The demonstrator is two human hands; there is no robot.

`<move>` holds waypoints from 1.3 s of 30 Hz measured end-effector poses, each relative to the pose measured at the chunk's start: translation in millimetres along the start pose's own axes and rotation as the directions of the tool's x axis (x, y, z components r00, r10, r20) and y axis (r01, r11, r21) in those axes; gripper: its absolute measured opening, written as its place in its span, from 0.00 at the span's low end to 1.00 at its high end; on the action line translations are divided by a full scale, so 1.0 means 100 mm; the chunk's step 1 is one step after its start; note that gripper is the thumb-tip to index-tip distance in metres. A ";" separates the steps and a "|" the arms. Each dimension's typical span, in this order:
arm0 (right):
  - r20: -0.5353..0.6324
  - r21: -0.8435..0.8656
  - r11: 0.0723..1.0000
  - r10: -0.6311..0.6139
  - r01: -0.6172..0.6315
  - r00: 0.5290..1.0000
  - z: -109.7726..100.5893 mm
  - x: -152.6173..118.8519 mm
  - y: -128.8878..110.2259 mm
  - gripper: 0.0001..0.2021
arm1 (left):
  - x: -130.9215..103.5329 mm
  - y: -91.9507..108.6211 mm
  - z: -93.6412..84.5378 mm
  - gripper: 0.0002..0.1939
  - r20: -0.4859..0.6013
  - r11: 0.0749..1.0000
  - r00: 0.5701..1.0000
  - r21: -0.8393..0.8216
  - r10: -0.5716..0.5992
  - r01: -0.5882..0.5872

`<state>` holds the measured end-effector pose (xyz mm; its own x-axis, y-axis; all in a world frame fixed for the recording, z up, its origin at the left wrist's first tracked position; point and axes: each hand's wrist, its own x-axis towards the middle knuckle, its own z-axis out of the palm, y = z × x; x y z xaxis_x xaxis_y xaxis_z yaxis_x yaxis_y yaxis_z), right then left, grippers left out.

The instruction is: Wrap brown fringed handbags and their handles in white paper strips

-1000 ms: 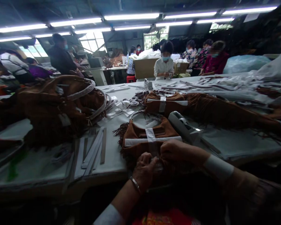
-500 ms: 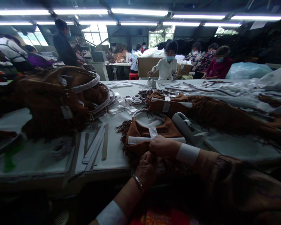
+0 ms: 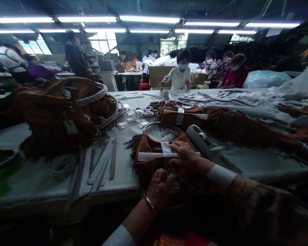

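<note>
A brown fringed handbag (image 3: 150, 148) lies in front of me, with a white paper-like strip (image 3: 150, 156) across its front. A shiny pale tape-like strip (image 3: 165, 147) crosses over that roll and runs down the bag. My right hand (image 3: 186, 157) rests flat on the bag, fingers stretched out, fingertips at the shiny strip. Lower down, at the bag's near edge, my left hand (image 3: 159, 188) has its fingers curled closed; what they grip is hidden. The bag's wrapped round handle (image 3: 160, 128) points away from me.
A grey tape dispenser (image 3: 200, 138) stands right of the bag. Behind lies another brown bag (image 3: 183, 118) with long fringe. Brown bags (image 3: 53, 109) are heaped at left, beside flat strips (image 3: 102, 167). Across the table (image 3: 125, 145), a person in white (image 3: 181, 77) works.
My right hand has opened from a closed grip and now lies flat on the bag, over the strip. My left hand stays closed at the bag's near edge. The view has shifted slightly.
</note>
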<state>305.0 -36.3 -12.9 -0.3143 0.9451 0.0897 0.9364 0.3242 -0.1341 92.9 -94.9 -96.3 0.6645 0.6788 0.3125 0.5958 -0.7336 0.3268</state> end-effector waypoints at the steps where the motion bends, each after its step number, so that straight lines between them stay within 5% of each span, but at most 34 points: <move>1: 0.001 0.017 1.000 -0.013 0.013 1.000 0.07 -0.06 -0.02 0.38 | 0.01 0.00 0.00 0.18 -0.001 1.000 1.000 -0.002 0.000 0.000; 4: -0.031 0.001 1.000 0.024 -0.024 0.999 0.22 -0.14 -0.05 0.44 | 0.02 0.01 0.00 0.20 -0.001 1.000 1.000 0.002 0.011 -0.011; 8: -0.195 0.001 0.989 0.146 -0.149 0.970 0.17 -0.07 0.09 0.33 | 0.01 0.01 0.01 0.20 -0.014 1.000 1.000 0.017 0.010 -0.010; 11: -0.244 0.059 0.991 0.130 -0.119 0.961 0.08 -0.11 0.15 0.28 | 0.00 0.01 0.02 0.22 -0.016 1.000 1.000 0.005 0.009 -0.009; 18: -0.122 0.083 0.985 0.160 -0.151 0.980 0.36 -0.44 -0.13 0.36 | 0.01 0.03 0.00 0.21 0.001 0.999 1.000 -0.032 -0.020 0.020; 24: -0.154 0.051 0.978 0.206 -0.200 0.966 0.31 -0.49 0.04 0.25 | 0.01 0.07 -0.22 0.17 -0.026 0.991 1.000 -0.131 -0.001 -0.002; 27: -0.120 0.058 0.971 0.238 -0.233 0.964 0.18 -0.47 0.16 0.17 | 0.17 -0.06 -0.52 0.15 -0.055 0.990 0.998 -0.140 0.010 -0.017; 31: -0.008 0.011 0.975 0.223 -0.223 0.975 0.13 -0.36 0.20 0.16 | 0.55 -0.41 -0.84 0.16 -0.098 0.997 0.994 0.050 -0.052 0.057; 35: 0.050 0.024 0.991 0.130 -0.132 0.990 0.23 -0.26 0.16 0.12 | 0.71 -0.66 -0.78 0.14 0.065 0.968 0.990 0.227 -0.121 0.104; 39: 0.023 0.065 0.991 0.116 -0.117 0.993 0.34 -0.26 0.18 0.10 | 0.65 -0.71 -0.63 0.14 0.066 0.951 0.984 0.275 -0.166 0.142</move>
<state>324.5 -53.4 -51.5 -0.2073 0.9769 0.0510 0.9546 0.2134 -0.2077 65.5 2.7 -43.2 0.5846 0.7877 0.1942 0.7850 -0.6097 0.1101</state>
